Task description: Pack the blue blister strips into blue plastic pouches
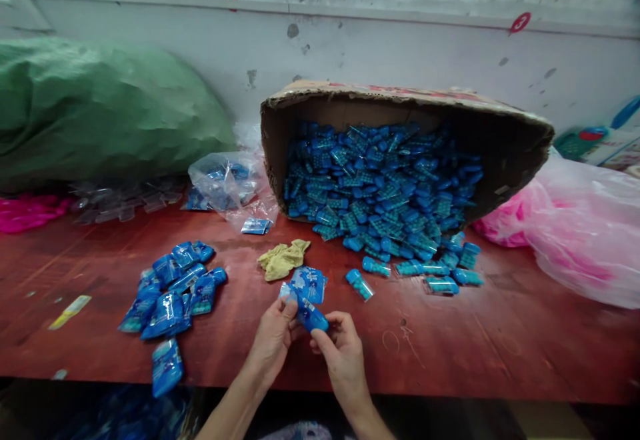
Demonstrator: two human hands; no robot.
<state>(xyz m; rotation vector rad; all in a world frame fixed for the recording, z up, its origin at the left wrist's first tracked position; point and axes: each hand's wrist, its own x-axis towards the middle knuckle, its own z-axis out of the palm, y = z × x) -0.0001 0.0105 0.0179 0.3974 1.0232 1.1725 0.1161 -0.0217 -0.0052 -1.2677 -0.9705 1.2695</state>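
Note:
My left hand [275, 335] pinches one end of a blue printed sleeve [303, 308] just above the table. My right hand [343, 347] grips the other end with thumb and fingers, where a smooth blue cap [317, 321] shows; the sleeve seems to be around a small bottle. Just beyond lie flat blue printed sleeves [309, 283] and a crumpled yellowish cloth [283, 259]. To the right is a loose clear bottle [360, 285] with a blue cap and light-blue pellets. Several sleeved bottles [167, 313] lie piled to the left.
A cardboard box [407, 93] on its side spills many blue-capped bottles [380, 187] onto the red table [450, 353]. Behind left bulges a green sack [110, 107], near a clear plastic bag [227, 177]. Pink-filled plastic [575, 227] lies right; a yellow-handled cutter [70, 312] lies left.

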